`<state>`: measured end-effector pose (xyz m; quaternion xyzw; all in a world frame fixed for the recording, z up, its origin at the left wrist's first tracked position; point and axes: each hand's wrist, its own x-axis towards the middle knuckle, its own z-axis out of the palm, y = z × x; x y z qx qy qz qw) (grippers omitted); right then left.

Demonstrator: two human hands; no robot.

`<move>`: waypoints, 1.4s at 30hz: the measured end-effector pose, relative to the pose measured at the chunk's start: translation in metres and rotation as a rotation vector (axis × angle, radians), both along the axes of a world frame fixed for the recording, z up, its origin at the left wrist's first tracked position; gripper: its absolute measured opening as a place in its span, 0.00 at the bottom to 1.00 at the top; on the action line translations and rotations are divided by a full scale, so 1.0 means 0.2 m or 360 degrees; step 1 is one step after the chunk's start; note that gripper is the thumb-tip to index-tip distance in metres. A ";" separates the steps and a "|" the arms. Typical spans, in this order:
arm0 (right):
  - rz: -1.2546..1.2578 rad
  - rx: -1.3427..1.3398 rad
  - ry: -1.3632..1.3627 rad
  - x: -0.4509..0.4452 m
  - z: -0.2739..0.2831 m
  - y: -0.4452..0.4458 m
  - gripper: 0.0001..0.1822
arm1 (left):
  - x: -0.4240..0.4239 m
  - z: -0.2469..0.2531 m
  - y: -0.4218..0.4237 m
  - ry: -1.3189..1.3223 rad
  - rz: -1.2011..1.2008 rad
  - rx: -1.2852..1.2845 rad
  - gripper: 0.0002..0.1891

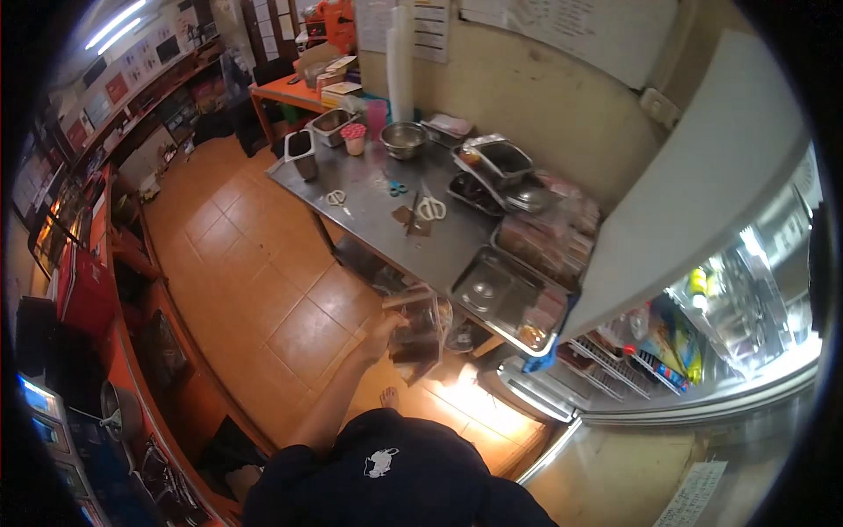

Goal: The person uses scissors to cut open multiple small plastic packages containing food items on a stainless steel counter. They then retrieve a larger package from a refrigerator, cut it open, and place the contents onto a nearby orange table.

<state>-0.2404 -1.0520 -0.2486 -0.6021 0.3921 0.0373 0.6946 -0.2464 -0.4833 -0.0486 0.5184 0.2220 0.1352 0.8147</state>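
Observation:
My left hand (pixel 384 331) grips a clear plastic container (pixel 415 332) with dark contents, above the floor beside a steel table (pixel 369 214). My right hand is out of view; strong glare covers the floor to the right of the container. On the table lie white-handled scissors (pixel 431 208), a smaller white-handled pair (pixel 336 197) and blue-handled scissors (pixel 397 189). A brown piece (pixel 419 226) lies by the larger pair. At the table's near right end is a steel tray or lid (pixel 484 290) with small packs on it, next to a tray of wrapped packs (pixel 537 247).
A lit refrigerator (pixel 718 316) stands open at the right, holding bottles and packs on wire racks. Steel pans (pixel 504 158), a steel bowl (pixel 404 139) and a pink cup (pixel 377 118) stand along the wall. An orange counter (pixel 141 336) runs down the left. A bare foot (pixel 389 396) is on the tiles.

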 end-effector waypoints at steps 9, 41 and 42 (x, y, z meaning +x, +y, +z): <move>-0.0074 0.0264 -0.0214 0.03 0.04 0.46 0.14 | 0.11 0.26 0.73 0.0016 0.0326 0.0179 0.16; -0.0259 0.0516 -0.0530 1.12 -0.15 0.94 0.31 | 1.29 0.33 1.84 -0.0070 0.0266 0.0609 0.23; -0.0262 0.0524 -0.0488 1.12 -0.15 0.96 0.31 | 1.33 0.35 1.87 -0.0081 0.0254 0.0646 0.23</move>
